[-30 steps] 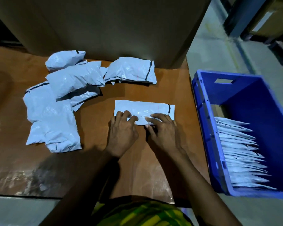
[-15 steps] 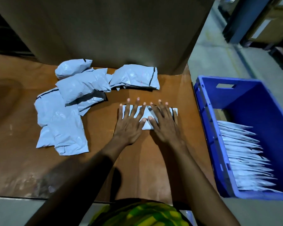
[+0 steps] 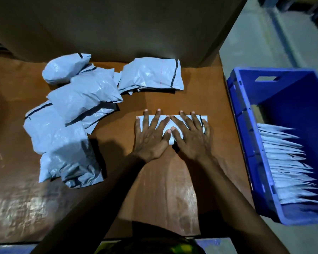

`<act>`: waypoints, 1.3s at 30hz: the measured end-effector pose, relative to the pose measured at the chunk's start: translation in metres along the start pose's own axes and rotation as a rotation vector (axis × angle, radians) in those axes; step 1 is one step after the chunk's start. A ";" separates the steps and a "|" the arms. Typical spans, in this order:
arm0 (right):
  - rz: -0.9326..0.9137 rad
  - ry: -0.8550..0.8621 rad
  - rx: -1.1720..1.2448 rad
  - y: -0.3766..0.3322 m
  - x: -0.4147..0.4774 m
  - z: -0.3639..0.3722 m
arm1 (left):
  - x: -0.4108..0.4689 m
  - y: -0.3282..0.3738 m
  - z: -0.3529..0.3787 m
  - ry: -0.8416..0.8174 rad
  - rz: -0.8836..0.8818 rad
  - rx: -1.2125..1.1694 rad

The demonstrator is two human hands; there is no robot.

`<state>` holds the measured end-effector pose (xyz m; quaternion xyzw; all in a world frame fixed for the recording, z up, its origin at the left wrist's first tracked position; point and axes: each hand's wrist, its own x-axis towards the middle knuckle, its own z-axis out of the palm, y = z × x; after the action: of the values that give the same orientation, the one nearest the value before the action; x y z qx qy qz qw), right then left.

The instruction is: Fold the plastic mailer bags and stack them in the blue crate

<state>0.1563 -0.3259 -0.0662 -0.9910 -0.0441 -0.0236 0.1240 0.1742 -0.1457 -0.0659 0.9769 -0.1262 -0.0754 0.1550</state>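
Note:
A folded white mailer bag (image 3: 169, 129) lies flat on the brown table (image 3: 165, 180), mostly covered by both hands. My left hand (image 3: 151, 135) presses its left half with straight, spread fingers. My right hand (image 3: 191, 136) presses the right half the same way, thumbs meeting in the middle. Several unfolded, puffy grey-white mailer bags (image 3: 62, 125) are piled at the left, and another (image 3: 151, 76) lies behind the hands. The blue crate (image 3: 246, 143) stands to the right of the table, with several folded bags (image 3: 286, 162) stacked on edge inside.
A large brown cardboard wall (image 3: 117, 24) rises along the table's back edge. Grey floor (image 3: 255, 43) shows beyond the crate. The table's right edge runs close to the crate's left wall.
Both hands went from pinching the bag's near edge with curled fingers to lying flat and spread on the folded bag. The bag now looks narrower.

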 end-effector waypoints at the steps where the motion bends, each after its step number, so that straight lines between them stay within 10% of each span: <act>1: 0.003 -0.021 -0.004 -0.001 0.000 -0.003 | -0.001 0.001 -0.003 -0.009 -0.001 -0.003; 7: 0.041 -0.352 0.178 0.006 0.016 -0.038 | -0.006 0.000 -0.019 -0.062 0.038 0.046; 22: -0.100 -0.293 0.316 0.017 0.038 -0.143 | 0.011 0.003 -0.122 -0.296 -0.031 -0.331; 39: -0.083 0.360 0.260 0.278 -0.006 -0.248 | 0.097 0.251 -0.097 0.447 0.474 -0.063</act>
<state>0.1677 -0.6565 0.1057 -0.9438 -0.0645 -0.1995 0.2554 0.2296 -0.3751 0.0958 0.9075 -0.3104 0.1749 0.2223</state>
